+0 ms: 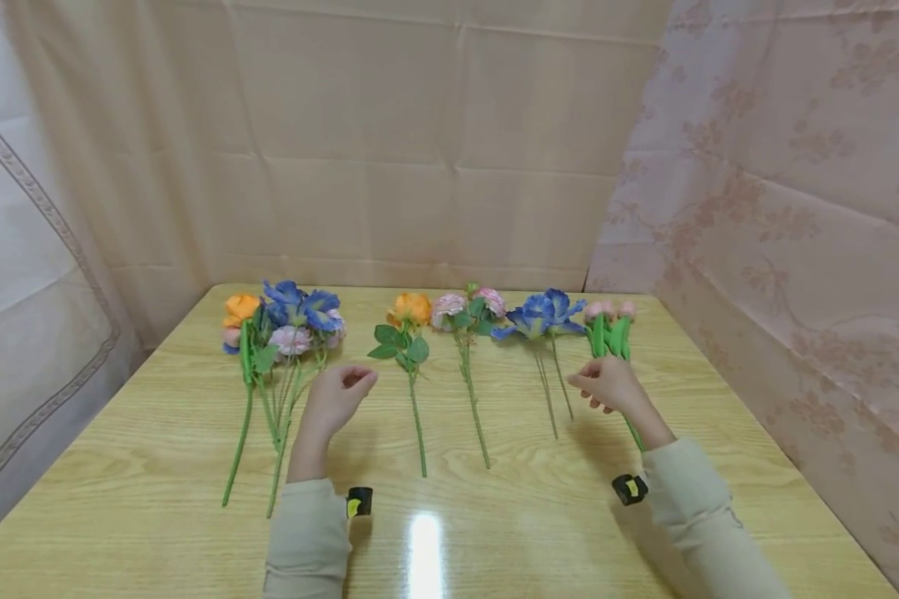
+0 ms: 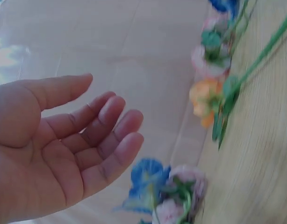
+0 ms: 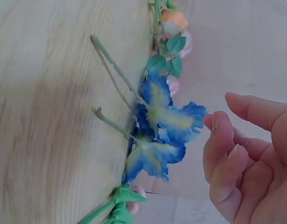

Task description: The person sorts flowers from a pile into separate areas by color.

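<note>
My left hand (image 1: 339, 398) hovers over the table between the mixed bunch of flowers on the left and the orange flower (image 1: 410, 309). In the left wrist view its fingers are loosely bent with nothing in the palm. Over the right side, my right hand (image 1: 608, 384) is raised beside the blue irises (image 1: 541, 316) and partly covers the pink tulips (image 1: 613, 329). The right wrist view shows its fingers (image 3: 224, 140) relaxed and holding nothing. Two pink flowers (image 1: 449, 309) with green leaves lie between the orange flower and the irises.
The left bunch holds an orange flower (image 1: 241, 309), blue irises (image 1: 300, 306) and pale pink blooms (image 1: 292, 339), stems pointing toward me. A beige curtain (image 1: 419, 150) hangs behind the wooden table (image 1: 494, 532); a patterned pink cloth (image 1: 794, 233) hangs on the right.
</note>
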The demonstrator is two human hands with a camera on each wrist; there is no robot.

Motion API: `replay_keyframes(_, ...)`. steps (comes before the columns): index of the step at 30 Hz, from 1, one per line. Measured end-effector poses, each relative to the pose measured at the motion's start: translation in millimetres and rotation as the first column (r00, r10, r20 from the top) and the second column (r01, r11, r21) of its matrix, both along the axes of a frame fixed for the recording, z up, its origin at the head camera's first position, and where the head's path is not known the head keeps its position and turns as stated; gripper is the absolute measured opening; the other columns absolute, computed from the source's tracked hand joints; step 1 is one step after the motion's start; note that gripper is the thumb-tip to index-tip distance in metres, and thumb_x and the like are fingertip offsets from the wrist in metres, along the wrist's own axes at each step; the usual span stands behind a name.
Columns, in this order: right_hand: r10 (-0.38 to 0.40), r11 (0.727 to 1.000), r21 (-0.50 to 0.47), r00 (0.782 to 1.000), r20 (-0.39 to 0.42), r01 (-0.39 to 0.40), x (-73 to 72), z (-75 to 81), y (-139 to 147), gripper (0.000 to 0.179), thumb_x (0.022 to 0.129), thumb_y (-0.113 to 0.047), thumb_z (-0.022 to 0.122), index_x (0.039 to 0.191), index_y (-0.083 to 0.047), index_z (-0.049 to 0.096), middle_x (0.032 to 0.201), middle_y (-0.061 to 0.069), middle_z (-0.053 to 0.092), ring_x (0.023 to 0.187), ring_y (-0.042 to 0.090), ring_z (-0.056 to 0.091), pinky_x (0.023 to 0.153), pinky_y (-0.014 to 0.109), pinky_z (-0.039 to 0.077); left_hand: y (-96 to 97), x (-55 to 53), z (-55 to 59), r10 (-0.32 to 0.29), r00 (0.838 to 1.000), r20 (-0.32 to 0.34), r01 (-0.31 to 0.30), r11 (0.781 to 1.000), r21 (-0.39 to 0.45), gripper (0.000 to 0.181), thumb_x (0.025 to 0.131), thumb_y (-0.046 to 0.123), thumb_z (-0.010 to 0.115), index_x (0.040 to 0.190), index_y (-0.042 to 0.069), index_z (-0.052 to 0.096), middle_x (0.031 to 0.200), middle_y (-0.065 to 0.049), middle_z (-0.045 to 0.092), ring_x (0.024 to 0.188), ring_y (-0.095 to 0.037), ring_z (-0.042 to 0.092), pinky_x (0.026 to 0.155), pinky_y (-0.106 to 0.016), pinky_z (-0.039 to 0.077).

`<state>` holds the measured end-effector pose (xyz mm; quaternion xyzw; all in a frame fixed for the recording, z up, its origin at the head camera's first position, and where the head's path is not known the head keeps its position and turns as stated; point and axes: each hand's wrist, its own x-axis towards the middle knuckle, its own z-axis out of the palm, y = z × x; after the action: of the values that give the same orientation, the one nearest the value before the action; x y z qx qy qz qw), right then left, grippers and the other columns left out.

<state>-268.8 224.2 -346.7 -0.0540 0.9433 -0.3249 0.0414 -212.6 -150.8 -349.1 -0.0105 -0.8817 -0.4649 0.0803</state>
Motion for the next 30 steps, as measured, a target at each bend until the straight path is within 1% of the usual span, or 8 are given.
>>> replay_keyframes(4, 0.027, 1.000, -0.011, 1.000, -0.004, -0.027, 1.7, -2.2, -3, 0.027, 0.087, -0.021, 0.057, 0.090, 0.005, 0.063, 0.069, 0.013, 0.061, 0.049, 0.013, 0.055, 0.043, 0.030, 0.047, -18.5, -0.4, -1.3, 0.072, 0.996, 0.046, -0.071, 0.997, -0.032, 0.029, 0.091, 0.018, 0.052, 0.107, -0.005, 0.058, 0.099, -0.019, 0.059, 0.091, -0.031, 0.054, 0.076, -0.042, 0.043)
replay_keyframes(11, 0.050, 0.998, -0.033, 0.998, -0.033, -0.052, 2.6, -8.1, -7, 0.022, 0.085, -0.019, 0.059, 0.084, 0.003, 0.064, 0.065, 0.011, 0.060, 0.046, 0.013, 0.053, 0.039, 0.029, 0.045, -42.1, -7.8, -5.8, 0.144, 0.984, 0.105, -0.134, 0.986, -0.096, 0.037, 0.091, 0.016, 0.048, 0.117, -0.011, 0.050, 0.114, -0.029, 0.050, 0.105, -0.041, 0.046, 0.085, -0.048, 0.039)
replay_keyframes(16, 0.060, 0.998, -0.036, 0.998, -0.019, -0.060, 5.2, -10.9, -10, 0.022, 0.085, -0.020, 0.060, 0.083, 0.002, 0.064, 0.063, 0.008, 0.059, 0.046, 0.013, 0.053, 0.039, 0.029, 0.045, -56.4, -18.3, -12.1, 0.225, 0.967, 0.121, -0.199, 0.960, -0.195, 0.037, 0.091, 0.010, 0.045, 0.119, -0.014, 0.046, 0.119, -0.032, 0.045, 0.110, -0.044, 0.041, 0.091, -0.049, 0.035)
replay_keyframes(20, 0.056, 0.998, -0.041, 0.998, 0.016, -0.055, 6.7, -12.4, -11, 0.023, 0.086, -0.020, 0.059, 0.085, 0.002, 0.063, 0.063, 0.007, 0.058, 0.047, 0.014, 0.054, 0.040, 0.030, 0.045, -64.4, -19.9, -18.6, 0.262, 0.957, 0.123, -0.225, 0.941, -0.253, 0.035, 0.087, 0.002, 0.040, 0.116, -0.018, 0.046, 0.118, -0.034, 0.045, 0.110, -0.047, 0.040, 0.092, -0.048, 0.033)
replay_keyframes(22, 0.067, 0.997, -0.039, 0.998, 0.016, -0.066, 6.7, -12.6, -12, 0.025, 0.086, -0.021, 0.058, 0.086, 0.003, 0.063, 0.063, 0.008, 0.058, 0.047, 0.014, 0.054, 0.040, 0.030, 0.045, -66.4, -19.4, -21.8, 0.266, 0.955, 0.130, -0.226, 0.938, -0.262, 0.025, 0.086, 0.000, 0.037, 0.096, -0.014, 0.056, 0.093, -0.033, 0.054, 0.088, -0.043, 0.050, 0.079, -0.044, 0.042)
replay_keyframes(25, 0.073, 0.996, -0.047, 0.997, 0.025, -0.071, 5.9, -13.1, -13, 0.026, 0.086, -0.022, 0.059, 0.086, 0.003, 0.063, 0.063, 0.008, 0.059, 0.047, 0.014, 0.053, 0.040, 0.029, 0.044, -68.9, -18.5, -26.2, 0.263, 0.956, 0.130, -0.215, 0.930, -0.299, 0.025, 0.083, -0.001, 0.036, 0.061, 0.001, 0.045, 0.058, -0.015, 0.039, 0.058, -0.028, 0.040, 0.058, -0.035, 0.038)
replay_keyframes(27, 0.078, 0.995, -0.059, 0.996, 0.034, -0.076, 5.2, -13.4, -14, 0.025, 0.086, -0.022, 0.059, 0.085, 0.003, 0.063, 0.064, 0.009, 0.059, 0.047, 0.014, 0.053, 0.040, 0.029, 0.044, -70.1, -18.5, -28.6, 0.270, 0.948, 0.171, -0.207, 0.927, -0.314, 0.030, 0.083, 0.000, 0.034, 0.055, 0.010, 0.029, 0.056, -0.005, 0.024, 0.055, -0.021, 0.026, 0.052, -0.031, 0.027)
replay_keyframes(30, 0.083, 0.994, -0.069, 0.996, 0.043, -0.080, 4.6, -13.9, -14, 0.023, 0.086, -0.020, 0.058, 0.085, 0.002, 0.063, 0.065, 0.010, 0.060, 0.047, 0.014, 0.054, 0.039, 0.028, 0.044, -71.6, -18.9, -32.1, 0.287, 0.935, 0.210, -0.209, 0.921, -0.328, 0.033, 0.084, 0.005, 0.035, 0.053, 0.013, 0.030, 0.057, -0.006, 0.030, 0.056, -0.020, 0.031, 0.050, -0.031, 0.031)
